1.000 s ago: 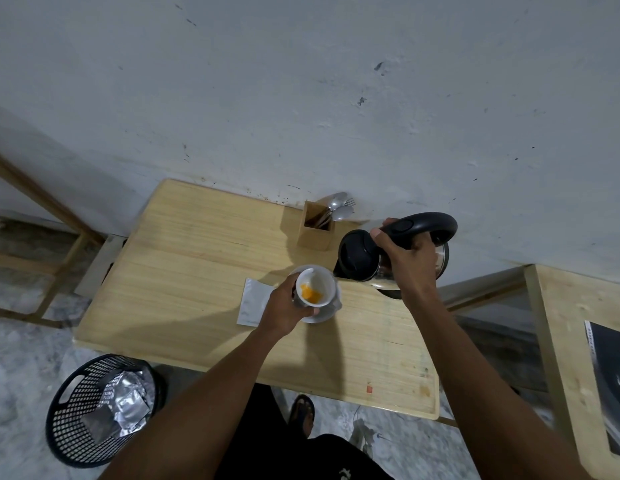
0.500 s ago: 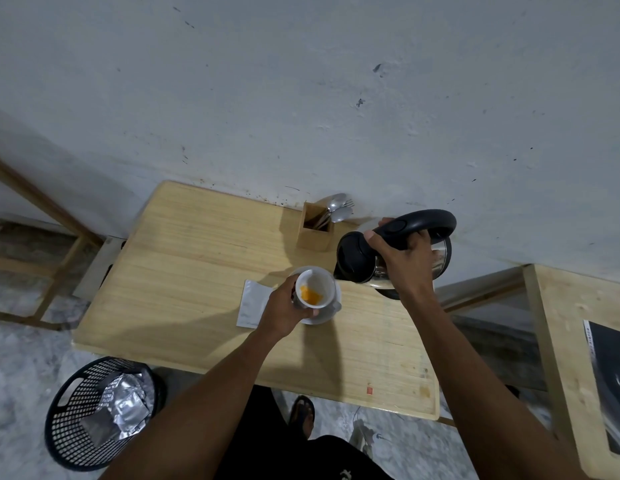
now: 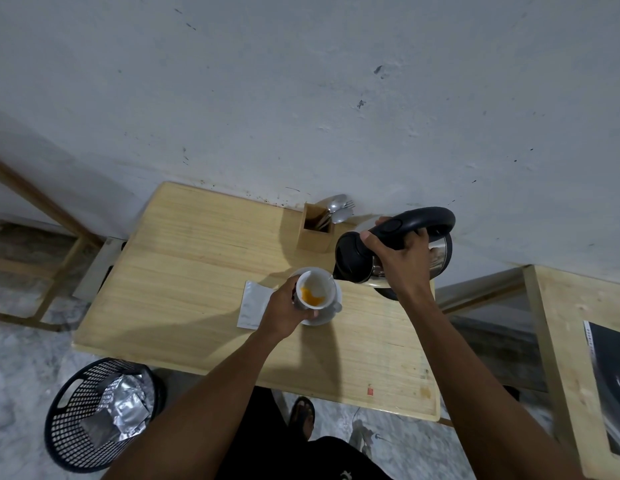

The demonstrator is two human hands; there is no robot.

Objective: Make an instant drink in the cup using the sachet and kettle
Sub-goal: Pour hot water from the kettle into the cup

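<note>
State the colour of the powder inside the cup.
Orange-yellow powder in the white cup, clearest in the head view.

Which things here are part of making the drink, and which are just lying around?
In use: cup with orange powder, held by left hand; kettle, tipped by right hand; saucer; sachet.

Lying about: cutlery holder, waste basket holding foil wrappers.

One cup point(image 3: 315, 289) stood on one saucer point(image 3: 327, 315), with one kettle point(image 3: 391, 252) and one sachet point(image 3: 254, 304) alongside. One wooden holder point(image 3: 317, 228) kept several utensils point(image 3: 339, 209); one basket point(image 3: 100, 414) sat below, two tables point(image 3: 204, 271) were visible.
</note>
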